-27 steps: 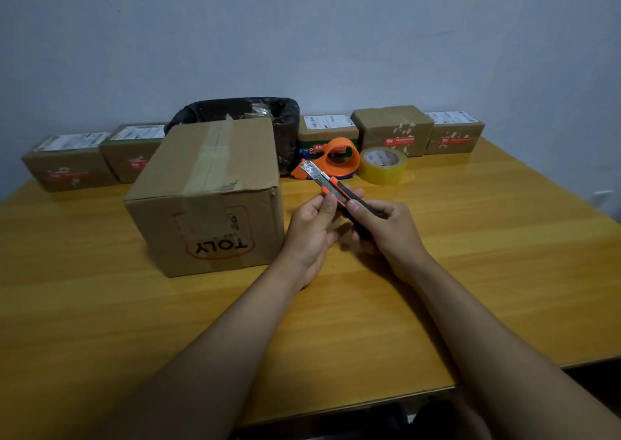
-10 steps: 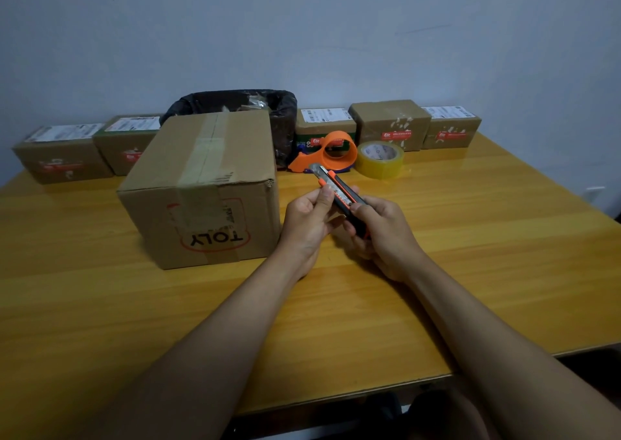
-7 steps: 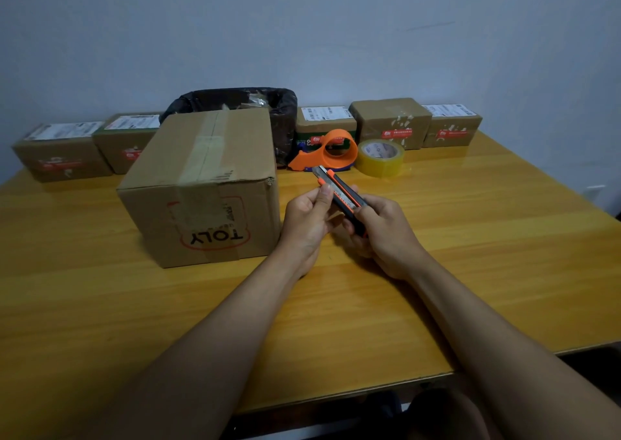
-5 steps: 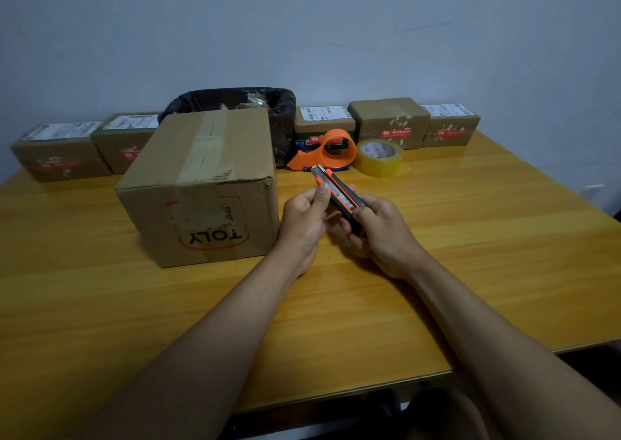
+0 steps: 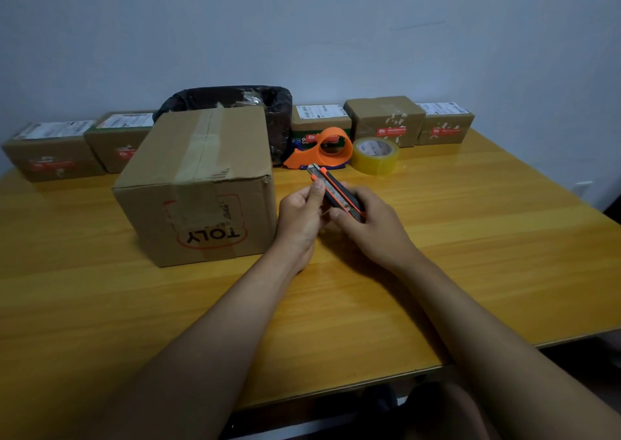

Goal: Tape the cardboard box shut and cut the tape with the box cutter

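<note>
A brown cardboard box (image 5: 198,184) marked "TOLY" stands left of centre on the wooden table (image 5: 470,244), with tape running along its top seam and down its front. Just right of the box I hold an orange and black box cutter (image 5: 332,191) in both hands. My right hand (image 5: 369,228) grips its handle. My left hand (image 5: 302,214) pinches it near the front end with thumb and fingers. Only a short metal tip shows at the cutter's front. Behind the cutter lie an orange tape dispenser (image 5: 322,149) and a roll of clear tape (image 5: 374,155).
Several small taped parcels (image 5: 386,120) line the wall at the back of the table, on both sides. A bin lined with a black bag (image 5: 268,103) stands behind the big box. The table's near edge runs under my forearms.
The blade that stuck far out of the cutter 2.7 s ago has slid back until only a short tip shows. Both hands stay in place on the cutter.
</note>
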